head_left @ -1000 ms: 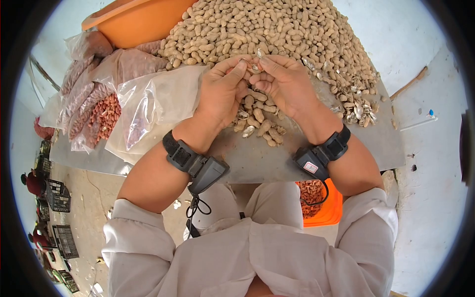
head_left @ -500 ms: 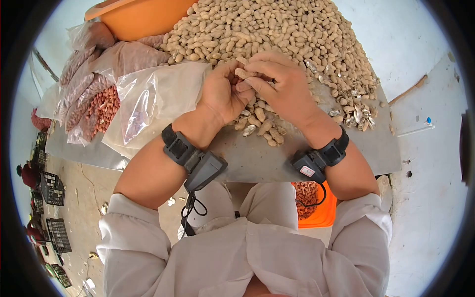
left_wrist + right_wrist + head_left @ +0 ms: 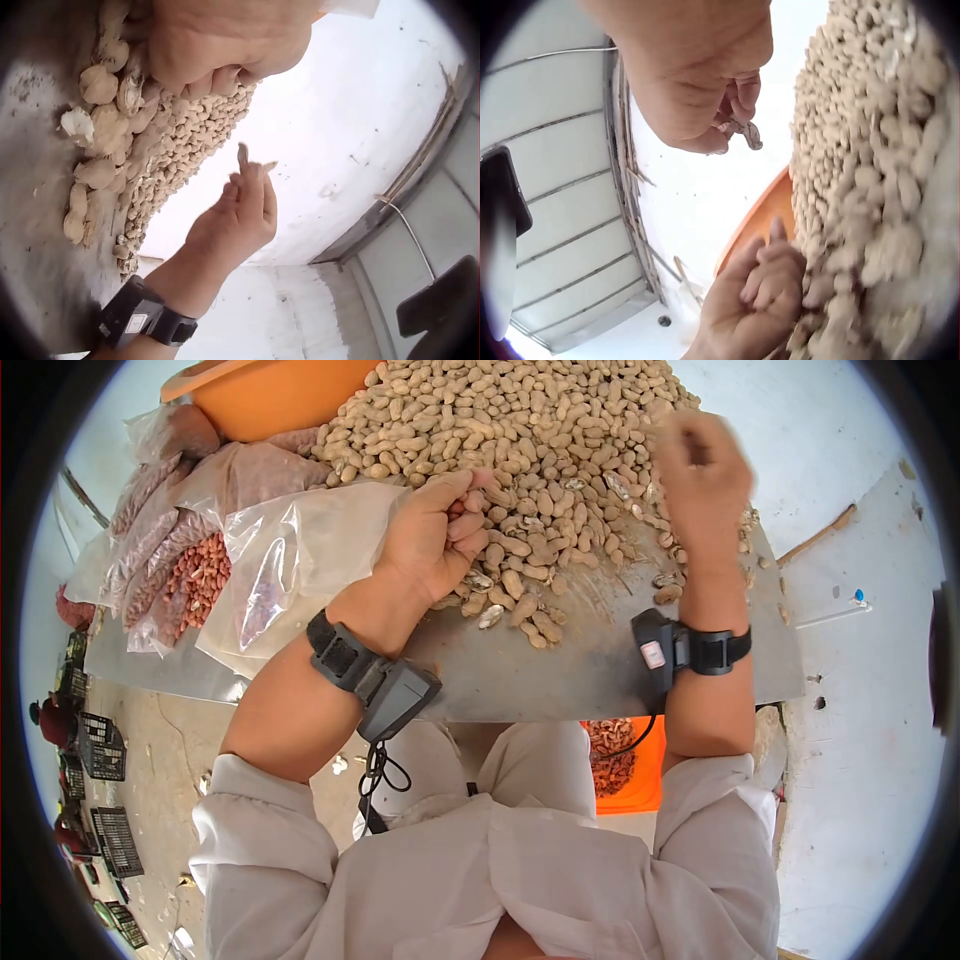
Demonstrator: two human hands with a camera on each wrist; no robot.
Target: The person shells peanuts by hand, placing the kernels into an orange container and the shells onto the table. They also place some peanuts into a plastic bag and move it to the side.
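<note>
My left hand (image 3: 435,535) is near the front of the peanut heap (image 3: 500,430), its fingers curled toward the palm. Reddish peanut kernels (image 3: 456,510) show between those fingers, mostly hidden. Out to the right, my right hand (image 3: 705,475) is raised by the heap's right edge, blurred in the head view. Between its thumb and fingers it pinches a split peanut shell (image 3: 751,136), which also sticks out past the fingertips in the left wrist view. Below the left hand, a few loose unshelled peanuts (image 3: 540,625) lie on the metal tabletop (image 3: 560,680).
Plastic bags of red kernels (image 3: 200,575) lie at the left, beside a mostly flat clear bag (image 3: 290,565). An orange basin (image 3: 280,400) stands behind them. Under the table's front edge is an orange container (image 3: 640,790) of reddish bits. A white wall (image 3: 860,690) borders the right.
The hands were together over a peanut; now they are apart. My right hand has swung right with the shell, while the left stays near its place, still curled.
</note>
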